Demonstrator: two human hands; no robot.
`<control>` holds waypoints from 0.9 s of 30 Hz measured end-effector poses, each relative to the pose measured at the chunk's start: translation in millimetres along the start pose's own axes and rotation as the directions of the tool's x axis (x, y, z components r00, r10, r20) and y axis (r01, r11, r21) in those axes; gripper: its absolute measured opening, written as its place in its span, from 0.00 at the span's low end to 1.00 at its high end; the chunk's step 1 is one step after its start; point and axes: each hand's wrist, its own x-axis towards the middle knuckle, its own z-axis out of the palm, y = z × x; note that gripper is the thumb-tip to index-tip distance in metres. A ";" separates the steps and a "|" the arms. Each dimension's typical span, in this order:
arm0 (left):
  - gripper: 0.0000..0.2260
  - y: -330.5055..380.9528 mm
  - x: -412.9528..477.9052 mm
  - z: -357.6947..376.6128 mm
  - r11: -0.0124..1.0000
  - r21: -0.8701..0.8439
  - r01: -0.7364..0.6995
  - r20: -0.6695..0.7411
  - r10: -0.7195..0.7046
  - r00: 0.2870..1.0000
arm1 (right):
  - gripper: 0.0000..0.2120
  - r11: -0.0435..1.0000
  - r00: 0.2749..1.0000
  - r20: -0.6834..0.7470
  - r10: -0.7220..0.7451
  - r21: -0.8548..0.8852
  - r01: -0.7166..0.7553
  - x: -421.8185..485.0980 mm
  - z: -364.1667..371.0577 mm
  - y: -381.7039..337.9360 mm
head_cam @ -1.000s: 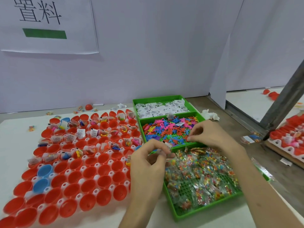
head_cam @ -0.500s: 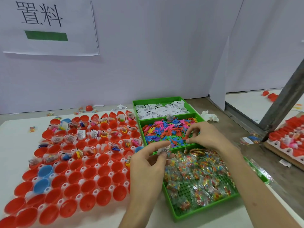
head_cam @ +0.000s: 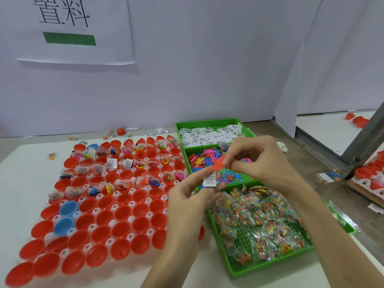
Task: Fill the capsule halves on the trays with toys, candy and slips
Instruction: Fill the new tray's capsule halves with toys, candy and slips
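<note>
- Rows of capsule halves (head_cam: 116, 206) sit open side up in a white tray (head_cam: 92, 227) at the left. Most are red, with a few blue halves (head_cam: 68, 207) among them. The far rows hold slips, toys and candy, while the near rows look empty.
- At the tray's right edge hovers the left hand (head_cam: 187, 200), its thumb and fingertips pinching a white printed slip (head_cam: 209, 180) by its lower part.
- That slip looks almost weightless and bends easily. A light pinch at one edge should do, though it may stand on end in a cup rather than lie flat.
- Just above the slip is a toy (head_cam: 217, 166), a small flat red-orange plastic figure.
- It is probably light and a little springy, with thin limbs that could snag on others, so the body is the safer place to hold it.
- Over the middle bin the right hand (head_cam: 261, 161) pinches that toy between thumb and forefinger, the other fingers curled.
- Three green bins run from far to near: the slip bin (head_cam: 207, 122), the toy bin (head_cam: 204, 146) and the candy bin (head_cam: 268, 265).
- The candy packets (head_cam: 259, 219) are in clear film, likely slick and crinkly, and best taken by a sealed edge.
- A second tray (head_cam: 369, 177) of red halves shows at the far right, partly cut off.
</note>
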 end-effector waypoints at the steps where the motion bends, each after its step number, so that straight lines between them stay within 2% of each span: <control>1: 0.18 0.7 0.7 -0.4 0.999 -0.035 0.019 0.009 -0.018 1.000 | 0.14 1.000 1.000 0.012 0.007 0.019 -0.008 -0.3 0.8 -0.9; 4: 0.13 0.9 -0.2 0.7 0.997 -0.072 0.023 0.026 -0.022 0.999 | 0.13 0.999 0.997 0.067 0.034 0.039 -0.036 -0.9 2.0 -2.4; 7: 0.10 -0.7 -1.3 2.7 0.996 -0.084 0.013 -0.015 -0.014 1.000 | 0.12 0.998 0.994 0.079 0.069 0.005 -0.070 -1.1 4.8 -4.1; 12: 0.10 -0.4 -0.2 1.1 0.962 -0.237 0.137 -0.026 -0.147 0.989 | 0.09 0.999 0.995 0.085 0.050 0.015 -0.051 -2.0 7.4 -13.8; 15: 0.11 0.9 2.0 0.5 0.933 -0.326 0.154 -0.051 -0.180 0.982 | 0.06 0.990 0.986 0.158 0.049 -0.135 -0.028 -3.2 14.0 -18.6; 17: 0.13 0.9 2.5 0.0 0.921 -0.361 0.146 -0.070 -0.183 0.981 | 0.07 0.962 0.982 0.185 0.047 -0.274 0.006 -3.2 22.5 -18.2; 20: 0.15 0.2 2.8 -1.5 0.919 -0.375 0.125 -0.099 -0.173 0.980 | 0.11 0.924 0.976 0.209 0.059 -0.381 0.026 -1.9 33.4 -17.1; 25: 0.16 -3.9 5.5 -2.7 0.928 -0.355 0.107 -0.113 -0.157 0.981 | 0.14 0.912 0.970 0.232 0.076 -0.410 0.026 -2.0 37.8 -14.9; 27: 0.18 -5.4 6.1 -2.6 0.930 -0.354 0.103 -0.110 -0.151 0.982 | 0.12 0.907 0.969 0.233 0.078 -0.421 0.028 -2.2 38.9 -15.0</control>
